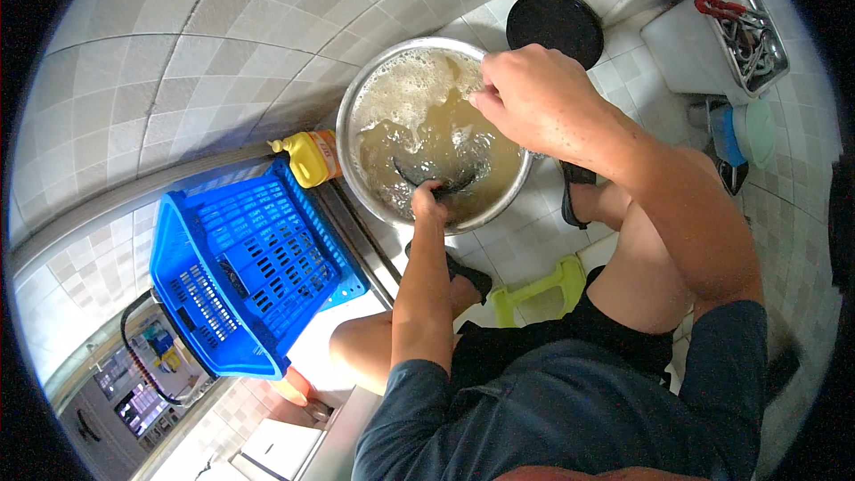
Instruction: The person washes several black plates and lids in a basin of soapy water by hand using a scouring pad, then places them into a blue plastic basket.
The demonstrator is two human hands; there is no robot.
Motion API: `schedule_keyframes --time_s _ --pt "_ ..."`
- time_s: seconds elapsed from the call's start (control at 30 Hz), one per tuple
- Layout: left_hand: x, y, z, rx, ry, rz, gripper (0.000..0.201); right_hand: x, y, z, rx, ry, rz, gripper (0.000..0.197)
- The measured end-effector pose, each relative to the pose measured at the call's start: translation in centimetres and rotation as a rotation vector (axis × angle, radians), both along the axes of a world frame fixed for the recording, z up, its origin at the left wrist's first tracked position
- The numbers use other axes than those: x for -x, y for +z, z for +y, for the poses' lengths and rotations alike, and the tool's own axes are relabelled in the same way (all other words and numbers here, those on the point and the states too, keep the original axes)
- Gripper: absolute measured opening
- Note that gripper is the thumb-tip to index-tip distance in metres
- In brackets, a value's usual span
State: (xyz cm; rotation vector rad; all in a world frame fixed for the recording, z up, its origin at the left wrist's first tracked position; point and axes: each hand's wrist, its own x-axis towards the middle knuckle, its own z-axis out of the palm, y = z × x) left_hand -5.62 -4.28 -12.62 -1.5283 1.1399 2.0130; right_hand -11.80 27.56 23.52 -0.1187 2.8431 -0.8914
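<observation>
A large round metal basin [349,180] of cloudy, foamy water stands on the tiled floor in front of me. My left hand [429,203] reaches over its near side, closed on the edge of a dark round-rimmed dish [463,180]. Most of that dish is under the rippling water, so its full shape is hidden. Above the basin's right rim is my right hand [533,96], fingers closed together. A small pale bit shows by its fingertips, and I cannot make out what they hold.
A blue plastic crate [258,249] and a yellow jug [312,160] are at the left. Behind the basin on the right lies a black round lid or tray [554,28]. A white container with metal utensils [748,40] stands far right. A green stool [539,289] is near my feet.
</observation>
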Motion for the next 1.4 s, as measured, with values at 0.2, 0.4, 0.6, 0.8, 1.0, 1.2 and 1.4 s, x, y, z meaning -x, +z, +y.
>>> schedule_keyframes --time_s 0.2,0.4,0.6,0.8,1.0,1.2,1.4 --pt "-0.2 0.5 3.9 0.055 -0.004 0.018 0.009 -0.1 -0.4 0.9 -0.018 -0.01 -0.021 0.029" --pt "-0.8 -0.8 1.4 -0.015 -0.071 0.119 0.034 0.1 0.1 -0.2 0.018 0.004 0.012 0.028" --pt "0.9 6.6 4.3 0.388 -0.246 0.077 0.042 -0.1 -0.4 -0.1 -0.045 0.008 -0.04 0.026" --pt "6.8 17.7 -5.7 0.335 -0.648 0.391 0.033 0.6 0.1 -3.1 0.003 0.046 0.012 0.024" --pt "7.8 33.1 -11.7 1.07 -0.796 0.675 0.036 1.1 -1.4 -4.0 -0.05 0.059 0.052 0.026" --pt "6.5 42.2 -23.3 1.441 -0.425 0.706 0.031 0.5 -1.6 -6.0 -0.16 0.159 -0.087 0.029" --pt "8.0 36.3 -38.2 1.244 -0.724 0.346 0.034 0.0 -3.5 -7.3 -0.224 0.139 -0.07 0.027"
